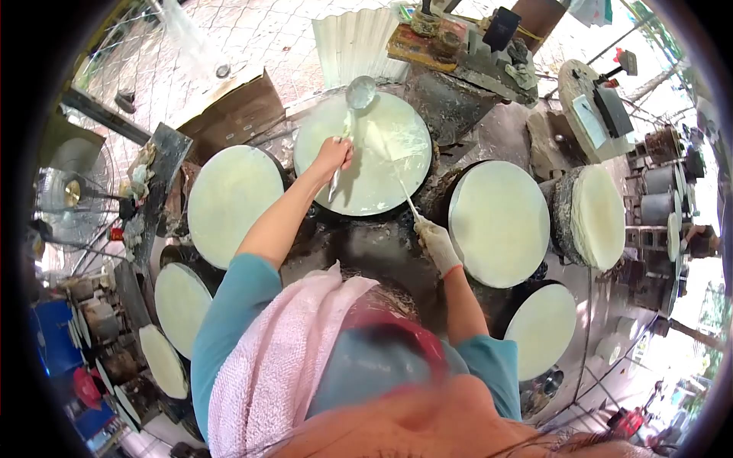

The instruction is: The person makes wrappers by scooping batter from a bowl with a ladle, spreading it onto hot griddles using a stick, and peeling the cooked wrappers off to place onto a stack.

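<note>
From where I stand, the working station is a large round griddle surface with a pale green-white coating [324,126], set directly in front of the person.

Left hand [336,155]: bare, positioned above the left half of the surface. The fingers are wrapped around the handle of a grey metal ladle with a round bowl [360,93]. The ladle's long axis runs from the near left edge to the far edge, leaning slightly right at the far end. The bowl points away from the person and overlaps the far edge in view; contact with the surface cannot be determined.

Right hand [435,240]: covered by a white glove, with an orange-red band [453,270] at the wrist, located just outside the near right edge. The fingers are closed around a thin, pale, stick-handled tool [406,193]. Its long axis runs from that edge inward, pointing away from the person and slightly left. The far end blends into a whiter patch on the coating, so its shape cannot be told.

Adjacent units: one round pale green disc [235,206] stands beyond the left edge of the surface, and a similar round pale disc [500,224] beyond its right edge. A brown cardboard box [237,114] sits past the far left edge; a pale corrugated sheet [359,46] stands behind the far edge.
</note>
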A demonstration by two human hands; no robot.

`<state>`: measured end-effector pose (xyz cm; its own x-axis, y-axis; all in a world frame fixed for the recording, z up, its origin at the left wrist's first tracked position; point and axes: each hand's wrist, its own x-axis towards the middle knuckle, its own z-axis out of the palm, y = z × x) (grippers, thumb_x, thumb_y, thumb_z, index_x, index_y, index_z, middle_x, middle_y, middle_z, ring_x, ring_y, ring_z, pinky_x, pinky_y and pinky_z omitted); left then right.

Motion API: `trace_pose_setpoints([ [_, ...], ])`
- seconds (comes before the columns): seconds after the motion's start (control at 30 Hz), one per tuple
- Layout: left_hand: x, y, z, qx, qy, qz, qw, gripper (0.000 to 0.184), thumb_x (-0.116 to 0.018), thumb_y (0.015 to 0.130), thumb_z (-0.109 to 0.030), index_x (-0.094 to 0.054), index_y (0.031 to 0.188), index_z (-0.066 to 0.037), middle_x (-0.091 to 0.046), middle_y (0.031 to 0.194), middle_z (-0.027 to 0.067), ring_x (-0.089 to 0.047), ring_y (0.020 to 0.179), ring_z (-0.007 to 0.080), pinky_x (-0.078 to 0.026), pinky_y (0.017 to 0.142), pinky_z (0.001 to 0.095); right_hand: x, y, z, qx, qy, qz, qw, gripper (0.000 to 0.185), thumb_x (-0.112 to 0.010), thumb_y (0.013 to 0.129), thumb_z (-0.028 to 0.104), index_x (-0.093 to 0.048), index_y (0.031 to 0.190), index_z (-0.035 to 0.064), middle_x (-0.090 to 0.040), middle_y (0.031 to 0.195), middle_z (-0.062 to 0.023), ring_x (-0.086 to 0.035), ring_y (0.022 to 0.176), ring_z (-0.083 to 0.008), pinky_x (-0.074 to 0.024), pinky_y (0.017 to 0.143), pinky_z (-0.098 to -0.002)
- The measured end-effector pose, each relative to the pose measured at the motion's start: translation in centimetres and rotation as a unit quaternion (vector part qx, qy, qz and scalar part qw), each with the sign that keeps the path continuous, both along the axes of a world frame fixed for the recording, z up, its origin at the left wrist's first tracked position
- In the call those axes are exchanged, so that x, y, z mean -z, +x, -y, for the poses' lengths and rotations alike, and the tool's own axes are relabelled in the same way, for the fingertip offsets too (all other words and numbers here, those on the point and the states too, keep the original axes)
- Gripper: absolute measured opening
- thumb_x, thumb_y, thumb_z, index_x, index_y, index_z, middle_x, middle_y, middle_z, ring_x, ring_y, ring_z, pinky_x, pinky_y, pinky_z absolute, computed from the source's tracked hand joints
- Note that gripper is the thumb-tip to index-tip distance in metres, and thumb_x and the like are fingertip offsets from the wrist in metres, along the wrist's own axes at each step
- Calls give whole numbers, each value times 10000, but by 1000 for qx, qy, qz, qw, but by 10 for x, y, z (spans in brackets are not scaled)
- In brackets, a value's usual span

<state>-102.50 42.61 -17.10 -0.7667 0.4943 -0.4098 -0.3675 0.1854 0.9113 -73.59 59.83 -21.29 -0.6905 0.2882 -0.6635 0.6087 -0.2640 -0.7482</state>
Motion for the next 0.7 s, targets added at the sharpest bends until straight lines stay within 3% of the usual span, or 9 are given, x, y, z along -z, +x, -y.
trace_pose_setpoints([
  [0.03, 9, -12, -9, -1, 15, 26, 1000, 226, -464, 939, -145, -494, 763, -6, -454, 584, 39, -403, 427, 134, -328, 396, 290, 2, 6, 9, 18, 6, -31, 999, 341, -577, 936, 238, -596, 1247, 99, -518, 710, 76, -401, 533, -27, -314, 463, -186],
  [0.17, 27, -27, -9, 51, 21, 106, 993, 199, -461, 936, -108, -482, 768, -2, -457, 610, 48, -387, 455, 128, -321, 395, 287, 29, 41, 46, 171, 135, -68, 974, 407, -601, 912, 180, -558, 1283, 20, -573, 830, 68, -427, 626, -8, -344, 533, -175],
  [0.23, 19, -13, 5, 66, 11, 137, 988, 214, -448, 941, -102, -470, 750, -7, -444, 603, 45, -384, 458, 125, -314, 391, 280, 12, 31, 90, 139, 94, -42, 985, 401, -593, 925, 226, -563, 1295, 74, -555, 808, 77, -425, 623, -8, -343, 531, -175],
  [0.27, 14, -4, 14, 73, 5, 152, 986, 223, -442, 943, -99, -465, 741, -9, -438, 600, 43, -382, 460, 123, -310, 388, 276, 48, 23, 112, 168, 2, -16, 986, 378, -574, 935, 253, -580, 1291, 127, -540, 763, 81, -431, 593, -15, -346, 493, -186],
  [0.37, 8, 21, 46, 57, 27, 231, 971, 210, -424, 952, -96, -447, 762, -9, -434, 618, 47, -373, 468, 122, -301, 383, 268, -7, -21, 157, 195, -174, 24, 965, 292, -593, 918, 274, -639, 1191, 182, -490, 652, 69, -394, 472, -43, -322, 396, -215],
  [0.43, 9, 30, 67, 6, 54, 272, 961, 187, -418, 958, -102, -439, 797, -10, -441, 637, 53, -366, 470, 123, -302, 387, 266, -20, -26, 157, 207, -60, -1, 976, 202, -608, 899, 321, -648, 1033, 176, -449, 604, 65, -344, 430, -37, -287, 382, -217],
  [0.53, 20, 34, 80, -31, 96, 316, 944, 161, -403, 968, -112, -425, 846, -9, -450, 670, 66, -363, 478, 126, -308, 398, 265, 10, -20, 158, 289, 4, 1, 957, 256, -589, 911, 344, -665, 1099, 186, -451, 590, 65, -346, 429, -43, -284, 379, -220],
  [0.57, 25, 37, 82, -36, 109, 328, 938, 155, -397, 971, -115, -420, 862, -8, -453, 682, 71, -364, 481, 128, -311, 402, 265, 25, -24, 166, 226, 38, 40, 973, 273, -590, 909, 374, -663, 1099, 192, -457, 593, 61, -349, 428, -44, -283, 375, -226],
  [0.7, 12, 47, 71, -89, 160, 395, 900, 191, -382, 980, -157, -415, 862, -10, -444, 676, 67, -412, 527, 139, -358, 467, 259, -9, -49, 195, 166, -111, 45, 979, 286, -601, 895, 411, -657, 1072, 194, -470, 600, 50, -367, 416, -58, -282, 366, -230],
])
